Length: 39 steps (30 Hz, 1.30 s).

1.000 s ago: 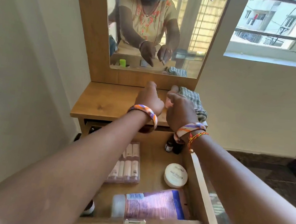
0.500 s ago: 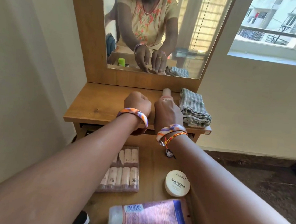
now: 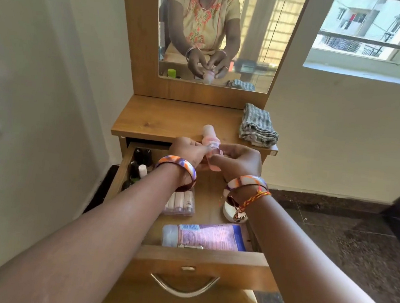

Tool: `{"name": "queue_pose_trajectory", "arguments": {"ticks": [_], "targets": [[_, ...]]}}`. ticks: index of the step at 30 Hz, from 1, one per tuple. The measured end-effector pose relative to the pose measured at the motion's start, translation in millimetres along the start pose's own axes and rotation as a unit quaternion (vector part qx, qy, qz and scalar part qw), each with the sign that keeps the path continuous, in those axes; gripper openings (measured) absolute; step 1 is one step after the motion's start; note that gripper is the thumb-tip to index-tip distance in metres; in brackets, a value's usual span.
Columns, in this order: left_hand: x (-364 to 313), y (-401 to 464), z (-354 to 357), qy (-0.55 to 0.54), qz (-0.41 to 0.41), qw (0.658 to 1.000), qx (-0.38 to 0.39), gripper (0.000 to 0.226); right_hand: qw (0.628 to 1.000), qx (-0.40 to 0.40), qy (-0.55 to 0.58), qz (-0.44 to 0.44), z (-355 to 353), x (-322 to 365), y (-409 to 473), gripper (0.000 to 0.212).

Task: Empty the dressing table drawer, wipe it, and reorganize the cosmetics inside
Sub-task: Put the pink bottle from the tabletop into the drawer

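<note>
- Both hands are up over the open drawer (image 3: 197,257), sharing one small pink bottle (image 3: 209,141) between them.
- Left hand (image 3: 189,152) has its fingertips pinched on the bottle's middle, fingers bunched together, not spread.
- Right hand (image 3: 238,161) is curled round the lower end of the bottle, thumb on top. Can't really tell how the hidden fingers sit underneath.
- Bottle is tilted, cap end pointing away toward the tabletop (image 3: 172,121), held just above the table's front edge.
- Inside the drawer: a purple tube (image 3: 206,236) lying flat along the front wall, a clear pack of lipsticks (image 3: 181,202) half hidden under the left wrist, a white round tin (image 3: 228,211) under the right wrist, and a bunch of dark little bottles (image 3: 139,166) in the back left corner.
- Folded striped cloth (image 3: 257,126) sits at the right end of the tabletop, well apart from the hands.
- Mirror (image 3: 221,32) shows the same two-handed grip from the front.
</note>
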<state>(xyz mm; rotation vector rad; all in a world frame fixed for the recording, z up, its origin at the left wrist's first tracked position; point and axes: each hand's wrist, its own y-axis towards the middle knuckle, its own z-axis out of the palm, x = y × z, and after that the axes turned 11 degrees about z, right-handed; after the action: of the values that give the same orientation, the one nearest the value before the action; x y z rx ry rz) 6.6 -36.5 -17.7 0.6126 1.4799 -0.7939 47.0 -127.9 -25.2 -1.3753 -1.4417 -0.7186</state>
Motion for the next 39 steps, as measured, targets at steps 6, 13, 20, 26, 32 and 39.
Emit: {"name": "queue_pose_trajectory", "arguments": {"ticks": [6, 13, 20, 26, 32, 39], "targets": [[35.6, -36.0, -6.8, 0.026, -0.025, 0.999, 0.012, 0.016, 0.993, 0.108, 0.003, 0.047, -20.0, -42.9, -21.5, 0.032], [64.1, -15.6, 0.6, 0.083, -0.074, 0.993, 0.035, 0.015, 0.987, 0.082, -0.125, 0.05, -10.1, -56.1, -11.8, 0.022], [90.4, 13.8, 3.4, 0.208, -0.045, 0.974, 0.071, 0.035, 0.948, 0.094, -0.303, -0.031, 0.3, -49.9, -1.2, 0.024], [91.9, 23.5, 9.8, 0.291, -0.046, 0.951, 0.096, 0.042, 0.93, 0.099, -0.35, -0.048, 2.5, -50.3, 3.9, 0.027], [85.0, 22.3, 11.9, 0.315, -0.041, 0.94, 0.128, 0.022, 0.905, 0.121, -0.406, -0.039, 5.8, -49.3, 4.8, 0.026], [80.5, 18.5, 12.8, 0.341, -0.04, 0.925, 0.161, 0.02, 0.883, 0.137, -0.446, -0.05, 10.1, -50.0, 3.4, 0.025]]}}
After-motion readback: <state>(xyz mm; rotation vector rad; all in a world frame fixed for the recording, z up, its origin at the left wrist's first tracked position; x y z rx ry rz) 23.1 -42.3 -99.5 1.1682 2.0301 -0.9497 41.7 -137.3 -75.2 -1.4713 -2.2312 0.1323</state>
